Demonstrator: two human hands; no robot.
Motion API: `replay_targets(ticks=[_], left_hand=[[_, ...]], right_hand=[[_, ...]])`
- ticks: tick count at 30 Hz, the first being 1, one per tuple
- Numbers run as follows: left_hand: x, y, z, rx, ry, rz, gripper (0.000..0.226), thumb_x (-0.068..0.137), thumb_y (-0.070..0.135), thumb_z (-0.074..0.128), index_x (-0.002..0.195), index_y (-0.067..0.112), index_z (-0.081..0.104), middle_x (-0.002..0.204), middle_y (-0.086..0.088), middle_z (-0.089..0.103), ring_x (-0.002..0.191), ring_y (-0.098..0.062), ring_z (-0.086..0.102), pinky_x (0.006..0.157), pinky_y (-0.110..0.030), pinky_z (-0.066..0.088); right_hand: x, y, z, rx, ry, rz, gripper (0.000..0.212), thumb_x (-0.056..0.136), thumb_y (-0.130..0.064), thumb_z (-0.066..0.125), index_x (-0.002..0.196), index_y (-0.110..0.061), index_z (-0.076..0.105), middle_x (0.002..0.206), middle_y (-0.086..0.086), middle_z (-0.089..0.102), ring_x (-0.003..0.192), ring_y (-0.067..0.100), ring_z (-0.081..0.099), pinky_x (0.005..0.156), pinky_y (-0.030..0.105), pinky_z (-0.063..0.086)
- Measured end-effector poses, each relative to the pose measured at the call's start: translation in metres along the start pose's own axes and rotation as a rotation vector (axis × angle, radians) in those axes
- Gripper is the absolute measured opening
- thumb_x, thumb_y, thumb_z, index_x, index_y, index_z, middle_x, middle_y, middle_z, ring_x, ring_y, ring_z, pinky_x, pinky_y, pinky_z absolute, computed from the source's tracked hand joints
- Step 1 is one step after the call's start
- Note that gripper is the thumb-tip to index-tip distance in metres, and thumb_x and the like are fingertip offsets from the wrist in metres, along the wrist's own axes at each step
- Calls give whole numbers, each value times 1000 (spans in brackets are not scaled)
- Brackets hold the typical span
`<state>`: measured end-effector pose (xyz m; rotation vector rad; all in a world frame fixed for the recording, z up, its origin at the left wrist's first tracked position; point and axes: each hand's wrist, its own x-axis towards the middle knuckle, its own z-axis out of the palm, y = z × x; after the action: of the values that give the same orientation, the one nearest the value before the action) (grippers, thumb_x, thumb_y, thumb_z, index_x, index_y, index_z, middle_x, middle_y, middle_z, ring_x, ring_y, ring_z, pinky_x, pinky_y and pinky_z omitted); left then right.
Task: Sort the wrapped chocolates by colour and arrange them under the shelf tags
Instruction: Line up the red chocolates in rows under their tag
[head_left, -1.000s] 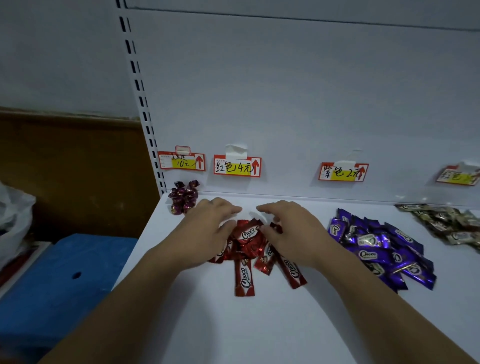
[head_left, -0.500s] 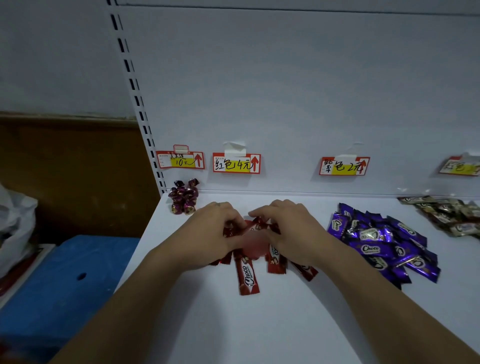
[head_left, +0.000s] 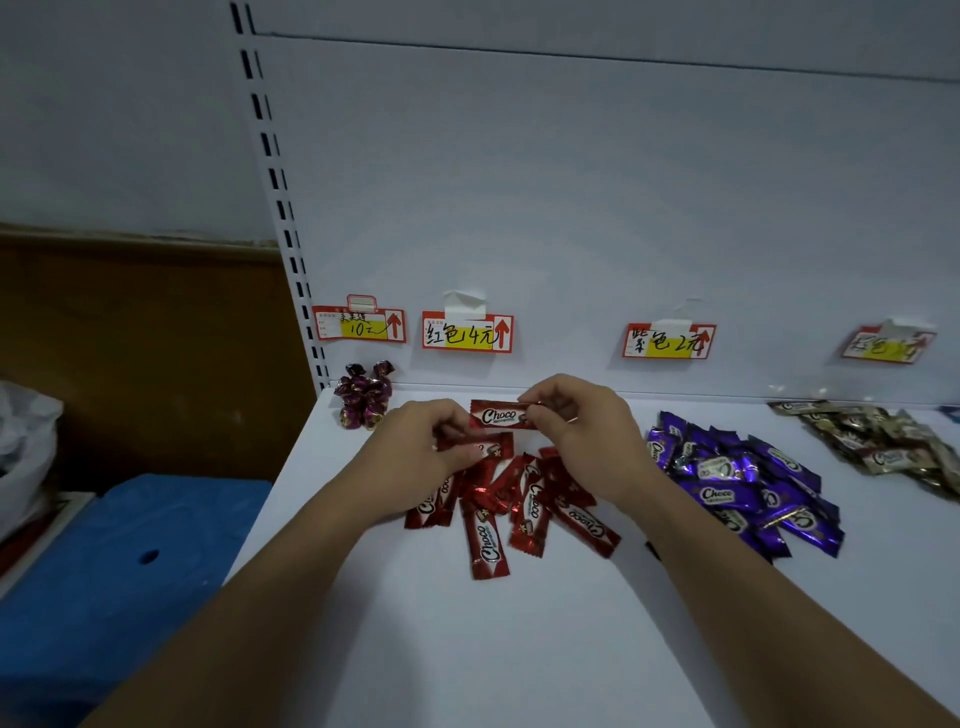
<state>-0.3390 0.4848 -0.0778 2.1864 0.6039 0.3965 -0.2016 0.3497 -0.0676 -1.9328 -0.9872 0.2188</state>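
White shelf (head_left: 519, 649) w/ tags: right hand (head_left: 587, 421) pinches red bar (head_left: 501, 415), left hand (head_left: 421, 447) grips another (head_left: 485, 448); slick wrappers could slip, scattering red pile (head_left: 519, 509).

Left hand (head_left: 423, 449): bare, no sleeve visible along forearm. Right hand (head_left: 587, 434): bare, thin ring-like band on one finger, forearm likewise unsleeved.

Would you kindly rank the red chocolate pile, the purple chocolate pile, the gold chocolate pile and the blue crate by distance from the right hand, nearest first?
From the right hand:
1. Red chocolate pile, directly beneath and in front of the hand.
2. Purple chocolate pile, just to its right.
3. Gold chocolate pile, far right of the shelf.
4. Blue crate, off the shelf, lower left.
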Motion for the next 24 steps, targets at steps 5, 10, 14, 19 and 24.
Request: replay_targets(ticks=[5,10,14,19,24], left_hand=[[1,-2,2,-53,207,-72,14,80,20,77,83,23,63,75,9,65,67,-2,60,59,-18,45],[12,0,4,167,291,-18,3,91,21,64,91,24,65,89,8,65,76,-2,56,63,-17,43],[16,-4,5,480,179,93,19,95,26,55,112,25,64,116,8,59,107,-13,48,87,-35,48],[11,-1,2,546,215,170,29,99,30,44,122,26,61,121,8,57,113,-14,44,90,-33,46],[7,-4,8,702,17,144,46,101,41,28,145,29,36,143,7,42,126,-18,35,105,-39,35]], right_hand=[[6,5,2,43,113,110,10,92,-17,63,99,-23,63,87,-3,65,83,12,62,68,19,46],[17,4,9,-265,116,115,10,93,-23,60,101,-24,66,89,-10,63,84,11,58,69,25,44],[12,3,9,-577,94,14,29,97,-30,51,124,-25,58,123,-2,54,113,17,48,89,31,43],[-5,-5,9,-690,20,-176,34,100,-27,41,130,-24,57,127,-2,53,114,16,43,95,29,37],[-11,-4,22,-832,-181,-176,45,100,-44,31,135,-21,48,138,-4,49,119,19,40,100,33,33]])
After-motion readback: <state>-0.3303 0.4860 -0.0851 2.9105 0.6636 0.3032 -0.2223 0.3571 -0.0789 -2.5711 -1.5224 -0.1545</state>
